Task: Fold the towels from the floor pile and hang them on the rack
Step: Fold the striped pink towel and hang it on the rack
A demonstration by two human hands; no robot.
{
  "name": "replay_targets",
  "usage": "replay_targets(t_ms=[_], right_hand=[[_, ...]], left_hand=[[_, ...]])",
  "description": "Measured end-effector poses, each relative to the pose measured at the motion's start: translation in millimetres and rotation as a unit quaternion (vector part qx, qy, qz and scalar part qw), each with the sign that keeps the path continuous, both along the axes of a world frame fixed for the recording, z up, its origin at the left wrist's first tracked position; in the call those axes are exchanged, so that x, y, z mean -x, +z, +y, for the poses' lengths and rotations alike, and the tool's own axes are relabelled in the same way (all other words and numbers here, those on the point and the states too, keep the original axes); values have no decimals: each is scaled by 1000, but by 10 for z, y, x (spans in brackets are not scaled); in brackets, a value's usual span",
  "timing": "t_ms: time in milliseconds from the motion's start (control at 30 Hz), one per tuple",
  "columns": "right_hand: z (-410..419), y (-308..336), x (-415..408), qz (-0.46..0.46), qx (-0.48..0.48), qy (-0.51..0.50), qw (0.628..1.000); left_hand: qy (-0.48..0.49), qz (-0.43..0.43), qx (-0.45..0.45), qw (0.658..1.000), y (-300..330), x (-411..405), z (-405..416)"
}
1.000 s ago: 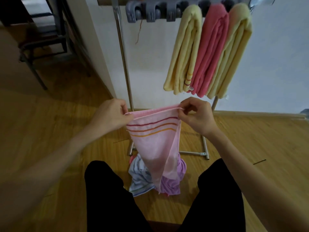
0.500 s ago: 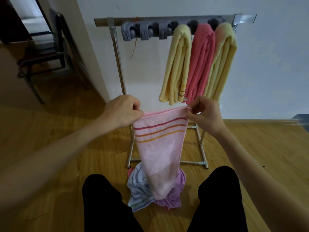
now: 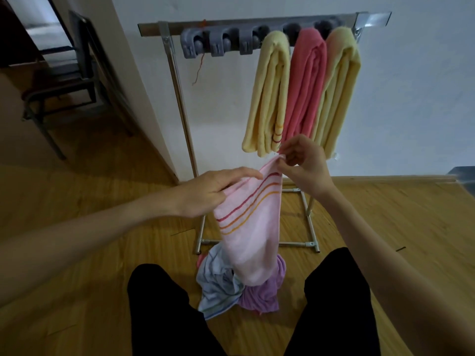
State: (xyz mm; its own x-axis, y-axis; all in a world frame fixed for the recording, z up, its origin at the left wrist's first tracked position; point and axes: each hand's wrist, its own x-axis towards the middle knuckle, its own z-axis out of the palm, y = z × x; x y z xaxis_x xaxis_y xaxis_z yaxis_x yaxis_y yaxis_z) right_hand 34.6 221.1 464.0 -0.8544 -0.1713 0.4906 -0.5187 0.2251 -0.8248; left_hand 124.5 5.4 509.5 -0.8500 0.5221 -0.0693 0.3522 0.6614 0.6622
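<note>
A pink towel (image 3: 250, 227) with red, orange and yellow stripes hangs folded in front of a person seated on a wooden floor (image 3: 90, 291). The right hand (image 3: 305, 167) pinches the towel's top corner between thumb and curled fingertips, holding it high. The left hand (image 3: 208, 192) lies lower and to the left, its fingers nearly straight and laid along the towel's upper edge, fingertips pointing toward the pinched corner; whether its thumb grips the cloth from beneath cannot be told. From the fingers the towel slopes down to the left and drapes downward, its bottom end reaching the floor pile (image 3: 231, 289), where a pale blue towel (image 3: 218, 283) and a purple towel (image 3: 262, 294) lie crumpled between the person's black-clad knees. Just beyond the right fingertips stands the rack (image 3: 180, 98), a metal frame with grey hooks (image 3: 218, 44) on its top bar. Three folded towels hang there side by side: a yellow one (image 3: 270, 98), a coral one (image 3: 304, 86) and another yellow one (image 3: 339, 93), touching each other. A dark chair (image 3: 64, 80) stands far left of the hands, past a wall corner.
</note>
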Motion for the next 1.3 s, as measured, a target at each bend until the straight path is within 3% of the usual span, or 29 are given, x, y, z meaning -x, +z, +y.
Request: replay_targets(t_ms=[133,333,467,600,700,767,833,933,1033,1300], right_hand=[[-47,-5,-18,-2,-28,35,999],[-138,-24,-52,7,-63,83,995],[-150,-38,-31,10,-65,78,995],[-96,-24,13,0,-54,51,997],[-60,-13,6,3,-58,49,997],[-52,-9,-10,5,-50,49,998],[-42,-9,-23,-3,-25,46,999],[-36,17,-46,-26,21,50,998],[-53,78,-65,-39,46,72,996],[-44,156,-119,-40,42,131,990]], left_hand=[[-68,45,106,991,-86,-25,-61],[-178,39,207,961,-17,-5,-17],[-216,185,233,930,-63,71,8],[-213,393,251,859,-129,65,76],[-274,406,241,838,-101,108,134],[-269,400,246,841,-85,131,125],[-204,402,239,860,-77,142,101],[-96,385,173,901,-50,149,93],[-24,371,117,921,-66,197,127],[55,391,45,918,-111,236,172]])
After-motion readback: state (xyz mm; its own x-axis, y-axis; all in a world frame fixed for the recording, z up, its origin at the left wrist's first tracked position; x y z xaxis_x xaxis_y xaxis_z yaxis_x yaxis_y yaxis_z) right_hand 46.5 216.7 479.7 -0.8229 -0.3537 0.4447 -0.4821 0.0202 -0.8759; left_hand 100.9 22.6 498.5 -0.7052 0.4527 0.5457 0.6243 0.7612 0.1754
